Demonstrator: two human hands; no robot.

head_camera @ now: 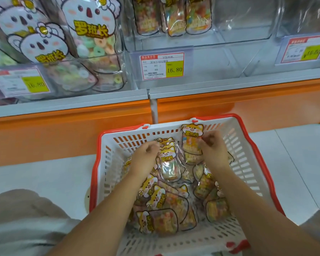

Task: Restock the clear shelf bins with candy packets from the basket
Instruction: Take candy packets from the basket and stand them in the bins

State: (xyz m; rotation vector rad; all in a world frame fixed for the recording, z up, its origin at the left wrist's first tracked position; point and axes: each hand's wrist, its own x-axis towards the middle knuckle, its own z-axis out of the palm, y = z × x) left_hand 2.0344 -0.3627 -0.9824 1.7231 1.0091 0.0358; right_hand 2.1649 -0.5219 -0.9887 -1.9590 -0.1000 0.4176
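A white basket (248,150) with a red rim sits on the floor below the shelf, holding several fox-print candy packets (163,209). My left hand (144,159) grips a small stack of packets (167,159) near the basket's middle. My right hand (213,150) pinches an upright packet (189,139) against the far wall. Above, a clear shelf bin (174,43) holds three of the same fox packets (174,17) standing at its back.
The left bin (67,80) is filled with koala-print ring-candy bags. A clear bin (248,21) to the right holds nothing that I can see. Price tags reading 16.80 (162,66) hang on the bin fronts. An orange and grey shelf ledge (229,97) runs above the basket. My knees frame the basket.
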